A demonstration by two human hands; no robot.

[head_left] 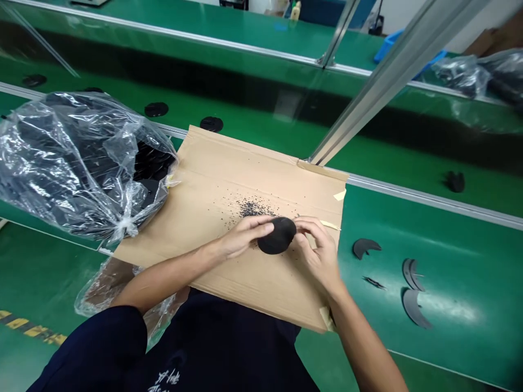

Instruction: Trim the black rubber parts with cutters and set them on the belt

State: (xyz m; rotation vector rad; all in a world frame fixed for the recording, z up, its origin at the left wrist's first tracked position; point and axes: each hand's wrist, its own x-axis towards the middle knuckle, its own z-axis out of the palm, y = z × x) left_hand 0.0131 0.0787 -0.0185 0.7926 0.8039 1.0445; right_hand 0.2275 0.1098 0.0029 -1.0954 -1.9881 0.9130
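A round black pad (278, 237) sits between both my hands over a flat sheet of cardboard (212, 174). My left hand (244, 235) grips its left edge with curled fingers. My right hand (316, 245) pinches its right edge. A scatter of small black crumbs (252, 207) lies on the cardboard just beyond the pad.
A clear plastic bag of black pieces (77, 163) rests at the left. Curved black offcuts (411, 272) lie on the green bench (449, 256) to the right. More black discs (211, 123) lie on the far belt. A slanted metal bar (368, 98) crosses above.
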